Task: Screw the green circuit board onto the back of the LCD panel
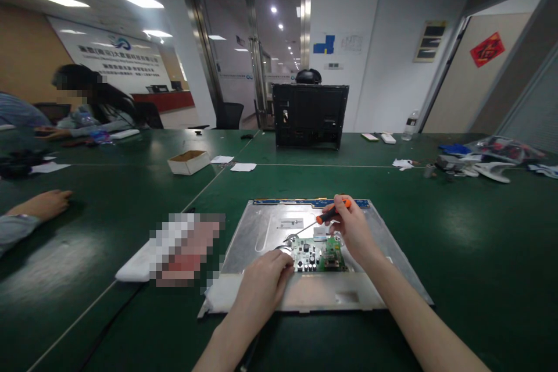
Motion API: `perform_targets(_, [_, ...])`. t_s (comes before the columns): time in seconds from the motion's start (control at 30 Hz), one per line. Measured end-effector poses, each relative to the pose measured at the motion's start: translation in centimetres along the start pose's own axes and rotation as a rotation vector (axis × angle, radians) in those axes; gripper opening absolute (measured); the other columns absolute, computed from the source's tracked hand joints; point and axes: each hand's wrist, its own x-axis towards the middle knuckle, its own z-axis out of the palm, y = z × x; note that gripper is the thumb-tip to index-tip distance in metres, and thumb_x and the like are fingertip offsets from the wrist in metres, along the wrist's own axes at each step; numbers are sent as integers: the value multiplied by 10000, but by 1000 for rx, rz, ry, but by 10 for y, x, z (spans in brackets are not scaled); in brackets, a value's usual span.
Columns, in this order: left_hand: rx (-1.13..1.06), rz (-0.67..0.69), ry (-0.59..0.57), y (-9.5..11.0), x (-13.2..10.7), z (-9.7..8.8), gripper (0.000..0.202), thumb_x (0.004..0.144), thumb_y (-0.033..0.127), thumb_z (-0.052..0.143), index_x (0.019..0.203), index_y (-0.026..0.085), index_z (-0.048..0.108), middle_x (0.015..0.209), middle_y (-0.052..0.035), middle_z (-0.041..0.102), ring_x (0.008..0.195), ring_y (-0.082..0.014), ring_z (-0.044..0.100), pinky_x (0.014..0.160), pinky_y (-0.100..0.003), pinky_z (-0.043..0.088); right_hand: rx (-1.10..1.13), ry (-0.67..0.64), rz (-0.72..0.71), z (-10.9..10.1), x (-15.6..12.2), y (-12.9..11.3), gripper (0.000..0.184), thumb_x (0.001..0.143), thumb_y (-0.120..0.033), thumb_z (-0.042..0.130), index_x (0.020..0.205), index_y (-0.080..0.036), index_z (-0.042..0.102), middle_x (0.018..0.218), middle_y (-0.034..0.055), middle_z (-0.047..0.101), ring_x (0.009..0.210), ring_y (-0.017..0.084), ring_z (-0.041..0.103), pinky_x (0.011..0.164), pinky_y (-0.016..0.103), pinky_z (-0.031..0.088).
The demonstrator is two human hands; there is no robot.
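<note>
A silver metal panel lies flat on the green table in front of me, with a small green circuit board mounted near its middle. My right hand is closed round an orange-handled screwdriver; its shaft slants down-left, with the tip at the board's upper left corner. My left hand rests curled on the panel just left of the board, fingertips touching the board's left edge; nothing nameable shows in it.
A black monitor housing stands upright at the back. A small cardboard box and paper slips lie mid-table. Cables and parts sit at the right. A white pad lies left of the panel. Another person's hand rests at left; someone sits far left.
</note>
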Motion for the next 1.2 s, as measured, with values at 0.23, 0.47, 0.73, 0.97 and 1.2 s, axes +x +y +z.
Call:
perform_targets(0.23, [-41,8,-4,-1,-1,-1,148,860,95,521,878,190,634,919,-56,675,868,-214,630,733,-300,452,166,44,13,-3,3,3,539,548,-320,820,921,-252,436,759,-40,641,577,137,608,458,239,478])
perform_targets(0.47, [-58,2,2,-1,-1,1,152,853,92,503,871,188,619,916,-62,671,870,-220,627,746,-310,461,96,55,10,1,2,4,607,564,-363,823,995,-249,411,741,-52,620,581,132,595,448,232,480])
perform_targets(0.73, [-43,-2,1,0,0,0,131,841,115,506,859,196,607,892,-57,665,858,-217,620,741,-305,461,-193,-4,-218,7,-6,2,439,772,-488,670,1043,-239,430,741,-31,580,619,153,606,428,224,471])
perform_targets(0.97, [-90,8,0,1,0,-2,146,839,92,484,830,191,591,897,-62,655,861,-226,620,733,-311,459,-550,-71,-507,31,-23,7,468,902,-417,528,1320,-267,379,782,-8,558,570,152,596,535,285,491])
perform_targets(1.2, [-119,39,13,-3,-1,2,148,841,96,476,831,191,589,897,-61,651,855,-224,617,734,-314,458,-768,-171,-690,29,-31,18,455,930,-354,484,1362,-268,372,748,11,576,556,175,548,545,314,458])
